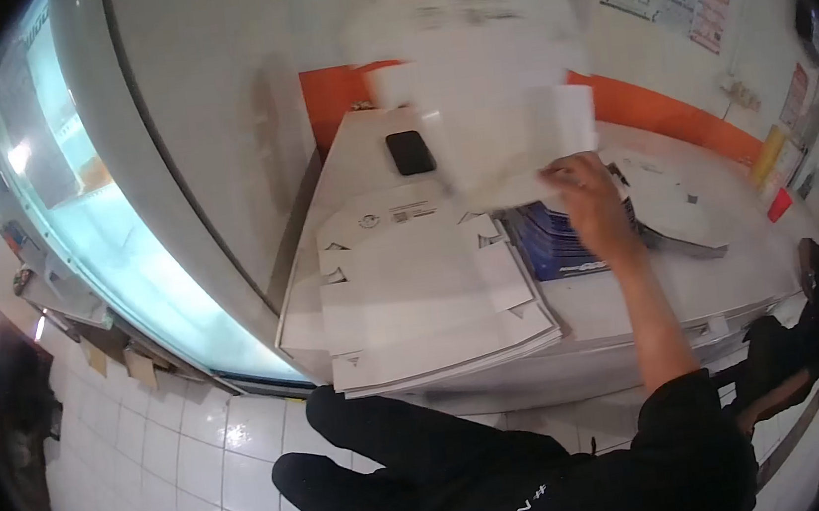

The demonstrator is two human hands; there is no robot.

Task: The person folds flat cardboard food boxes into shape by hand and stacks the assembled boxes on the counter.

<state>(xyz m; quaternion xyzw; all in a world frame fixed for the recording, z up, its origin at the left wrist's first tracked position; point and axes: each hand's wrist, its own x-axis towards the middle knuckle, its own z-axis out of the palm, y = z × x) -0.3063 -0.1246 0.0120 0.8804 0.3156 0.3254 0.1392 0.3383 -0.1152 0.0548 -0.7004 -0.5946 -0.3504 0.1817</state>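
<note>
My right hand pinches the lower edge of a flat white cardboard sheet, which is raised over the counter and blurred by motion. Below and left of it lies a stack of flat white die-cut cardboard blanks, with small slots along the sides and print at the top. A pile of blue printed sheets sits right of that stack, partly under my right hand. My left hand is not visible.
A black phone lies on the white counter. More white cardboard rests at the right. A lit glass display case stands left. Another person's dark-clothed legs show at the far right.
</note>
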